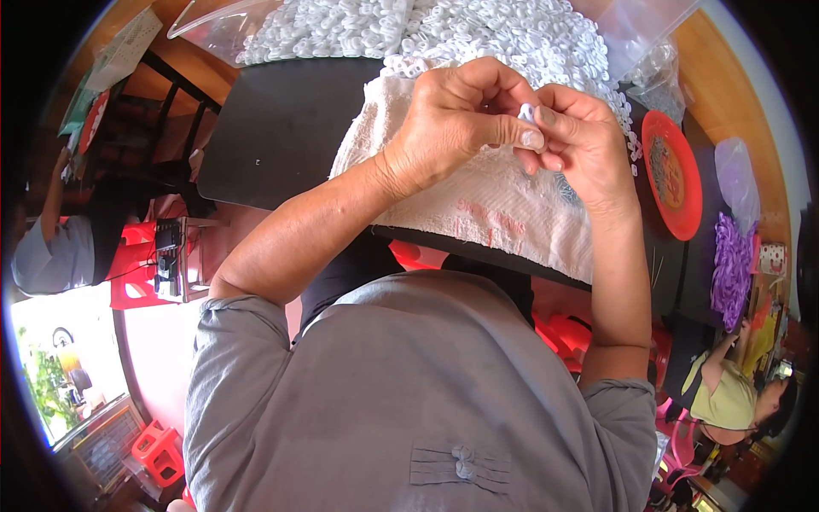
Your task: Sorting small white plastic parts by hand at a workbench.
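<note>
Over a white cloth [409,196] on a dark table, my two hands meet fingertip to fingertip. My left hand [461,119] pinches a small white oval piece [526,112] between thumb and bent fingers. From the other side my right hand [589,141] grips the same piece, thumb against it and fingers curled under. Most of the piece is hidden by the fingertips. Just beyond the hands spreads a big heap of small white looped pieces [512,38], similar in colour to the held one.
A red oval tray [689,205] with small grey bits stands to the right. Clear plastic [213,30] edges the heap. Purple strips [731,269] hang farther right. One person [60,247] is at the far left, another [725,392] at the far right. Red stools [158,452] stand at lower left.
</note>
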{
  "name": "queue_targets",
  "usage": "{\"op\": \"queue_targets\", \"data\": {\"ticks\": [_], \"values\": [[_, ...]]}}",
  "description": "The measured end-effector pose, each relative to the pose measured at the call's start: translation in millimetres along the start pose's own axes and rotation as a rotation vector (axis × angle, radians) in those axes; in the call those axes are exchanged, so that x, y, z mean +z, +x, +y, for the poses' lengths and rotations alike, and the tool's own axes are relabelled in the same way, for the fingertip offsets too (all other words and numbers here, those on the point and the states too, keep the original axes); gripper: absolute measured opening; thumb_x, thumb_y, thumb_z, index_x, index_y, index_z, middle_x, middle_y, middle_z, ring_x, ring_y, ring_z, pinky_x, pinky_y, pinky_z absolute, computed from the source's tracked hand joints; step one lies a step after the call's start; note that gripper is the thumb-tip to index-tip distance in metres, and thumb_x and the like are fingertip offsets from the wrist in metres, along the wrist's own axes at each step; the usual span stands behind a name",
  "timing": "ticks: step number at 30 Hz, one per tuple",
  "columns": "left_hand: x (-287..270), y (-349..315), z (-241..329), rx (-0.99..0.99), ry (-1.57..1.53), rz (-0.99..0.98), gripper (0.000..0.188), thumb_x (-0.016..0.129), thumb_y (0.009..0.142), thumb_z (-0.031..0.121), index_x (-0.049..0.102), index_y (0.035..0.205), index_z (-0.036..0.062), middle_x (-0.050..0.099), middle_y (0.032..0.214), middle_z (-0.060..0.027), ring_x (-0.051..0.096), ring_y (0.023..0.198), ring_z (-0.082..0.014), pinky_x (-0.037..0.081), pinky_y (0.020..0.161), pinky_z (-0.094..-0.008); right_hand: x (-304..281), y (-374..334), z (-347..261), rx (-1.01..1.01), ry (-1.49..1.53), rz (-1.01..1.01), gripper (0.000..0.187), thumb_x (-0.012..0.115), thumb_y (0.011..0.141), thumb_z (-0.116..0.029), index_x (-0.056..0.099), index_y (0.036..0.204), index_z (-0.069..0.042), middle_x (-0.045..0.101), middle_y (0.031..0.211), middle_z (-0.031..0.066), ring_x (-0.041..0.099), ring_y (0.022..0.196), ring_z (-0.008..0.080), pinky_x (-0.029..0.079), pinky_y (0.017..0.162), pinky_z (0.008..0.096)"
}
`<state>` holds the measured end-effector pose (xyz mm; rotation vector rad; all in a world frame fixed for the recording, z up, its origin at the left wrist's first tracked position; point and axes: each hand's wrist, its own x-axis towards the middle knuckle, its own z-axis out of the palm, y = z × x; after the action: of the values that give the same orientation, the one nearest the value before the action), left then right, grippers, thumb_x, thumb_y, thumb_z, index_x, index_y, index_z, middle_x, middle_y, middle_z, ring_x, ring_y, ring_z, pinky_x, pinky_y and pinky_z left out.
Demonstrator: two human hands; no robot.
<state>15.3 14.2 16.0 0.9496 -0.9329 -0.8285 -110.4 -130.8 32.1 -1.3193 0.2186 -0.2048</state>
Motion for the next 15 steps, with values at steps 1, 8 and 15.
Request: {"op": "queue_targets", "data": {"ticks": [1, 8, 15], "values": [[0.4, -1.2, 0.6, -0.001, 0.000, -0.001, 0.028, 0.078, 0.077, 0.008, 0.063, 0.099, -0.0002, 0.067, 0.080, -0.0042, 0.061, 0.069, -0.0061, 0.043, 0.051, -0.0177, 1.1, -0.3, -0.3, 0.006, 0.011, -0.018, 0.023, 0.066, 0.089, -0.018, 0.062, 0.089, 0.004, 0.061, 0.068, 0.0076, 0.057, 0.052, 0.0126, 0.035, 0.043, 0.0171], [2.8, -1.9, 1.7, 0.015, 0.032, -0.004, 0.026, 0.079, 0.077, 0.009, 0.064, 0.096, 0.0025, 0.067, 0.077, -0.0031, 0.058, 0.065, -0.0050, 0.041, 0.052, -0.0180, 2.3, -2.3, 1.1, -0.016, 0.069, -0.056, 0.022, 0.067, 0.088, -0.016, 0.062, 0.089, 0.005, 0.060, 0.066, 0.0066, 0.052, 0.048, 0.0104, 0.035, 0.043, 0.0172], [0.3, -0.8, -4.9, 0.032, 0.108, 0.074, 0.023, 0.079, 0.077, 0.009, 0.063, 0.093, 0.0028, 0.066, 0.075, -0.0029, 0.056, 0.063, -0.0045, 0.041, 0.051, -0.0186, 6.7, -0.1, 6.3, -0.075, 0.076, -0.069, 0.021, 0.065, 0.089, -0.016, 0.063, 0.091, 0.004, 0.059, 0.066, 0.0054, 0.052, 0.050, 0.0088, 0.035, 0.044, 0.0195]]}}
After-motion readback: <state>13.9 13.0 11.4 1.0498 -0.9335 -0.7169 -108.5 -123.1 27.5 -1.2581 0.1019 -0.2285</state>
